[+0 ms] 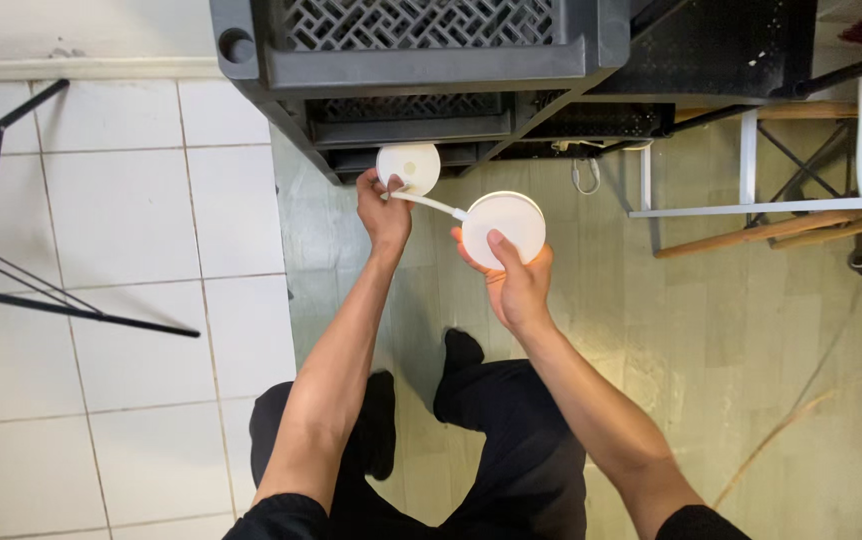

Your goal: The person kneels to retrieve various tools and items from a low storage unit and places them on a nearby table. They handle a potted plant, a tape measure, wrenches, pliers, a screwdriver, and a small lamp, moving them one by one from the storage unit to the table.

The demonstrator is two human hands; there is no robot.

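small disc (408, 167) left of large disc (504, 227)

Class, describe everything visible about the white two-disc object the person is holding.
The white two-disc object looks like smooth plastic: a smaller round disc joined by a thin curved arm to a larger round disc. The left hand pinches the small disc; the right hand cups the large one, thumb on its face. It is held above the floor, before stacked grey crates.

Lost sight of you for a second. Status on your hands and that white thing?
Left hand pinching small white disc. Right hand gripping large white disc; thin white arm joins them. Grey crate stack close ahead, not touching.
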